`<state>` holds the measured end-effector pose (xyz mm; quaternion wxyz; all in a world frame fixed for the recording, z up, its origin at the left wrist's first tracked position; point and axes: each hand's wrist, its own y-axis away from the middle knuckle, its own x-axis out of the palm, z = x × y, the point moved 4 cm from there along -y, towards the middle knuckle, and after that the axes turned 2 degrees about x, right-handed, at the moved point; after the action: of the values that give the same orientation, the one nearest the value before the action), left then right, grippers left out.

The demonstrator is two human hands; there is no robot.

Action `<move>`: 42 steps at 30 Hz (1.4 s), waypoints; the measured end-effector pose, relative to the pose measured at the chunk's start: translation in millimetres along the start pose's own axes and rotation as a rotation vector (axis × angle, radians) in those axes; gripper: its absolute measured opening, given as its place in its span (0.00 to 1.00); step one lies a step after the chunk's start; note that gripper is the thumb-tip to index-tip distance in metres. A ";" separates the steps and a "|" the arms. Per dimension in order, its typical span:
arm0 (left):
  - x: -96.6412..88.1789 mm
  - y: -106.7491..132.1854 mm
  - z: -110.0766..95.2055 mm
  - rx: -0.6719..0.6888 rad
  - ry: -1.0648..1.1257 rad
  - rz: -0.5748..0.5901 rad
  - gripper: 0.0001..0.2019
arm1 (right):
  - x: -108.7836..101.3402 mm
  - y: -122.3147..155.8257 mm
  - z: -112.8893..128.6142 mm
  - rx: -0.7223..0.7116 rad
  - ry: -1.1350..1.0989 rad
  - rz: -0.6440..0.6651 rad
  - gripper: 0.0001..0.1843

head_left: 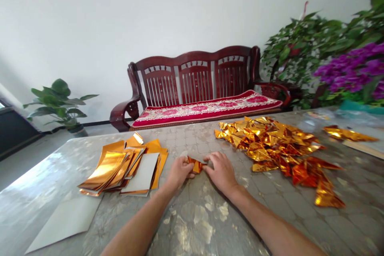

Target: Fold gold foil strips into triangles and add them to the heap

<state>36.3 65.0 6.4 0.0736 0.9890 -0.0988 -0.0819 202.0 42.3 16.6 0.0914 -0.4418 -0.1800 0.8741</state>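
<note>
Folded gold foil piece point(196, 165) sits at the centre of the frame, held between both hands just above the tabletop. Left hand point(179, 172) is curled nearly closed, gripping its left end; right hand point(220, 172) is bent over, its fingers pressing on the right end. Mottled, glossy grey table top point(192, 224) carries a stack of gold-backed sheets point(123, 166) at left, a loose grey card point(64, 224) below them, and a heap of folded foil triangles point(270, 144) at right. Beyond the table, a dark red wooden bench point(192, 76) with a red floral cushion point(207, 108) stands against a white wall point(150, 8), between a potted plant point(57, 104) at left and leafy greenery point(306, 44) with purple flowers point(351, 70) at upper right.
</note>
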 end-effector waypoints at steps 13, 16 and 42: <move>23.1 16.5 6.5 -0.056 0.665 -0.184 0.20 | 14.1 -1.7 1.3 0.377 -1.205 0.252 0.22; 24.4 16.7 4.6 0.000 0.597 -0.208 0.24 | 13.7 -1.3 0.3 0.398 -1.217 0.231 0.22; 29.1 14.7 4.2 0.117 0.471 -0.174 0.17 | 23.1 4.6 -3.0 0.397 -1.159 0.244 0.20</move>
<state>61.0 44.1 0.4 0.0301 0.9881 0.0019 0.1505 190.7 46.1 -3.9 -0.0411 0.1126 0.0174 0.9926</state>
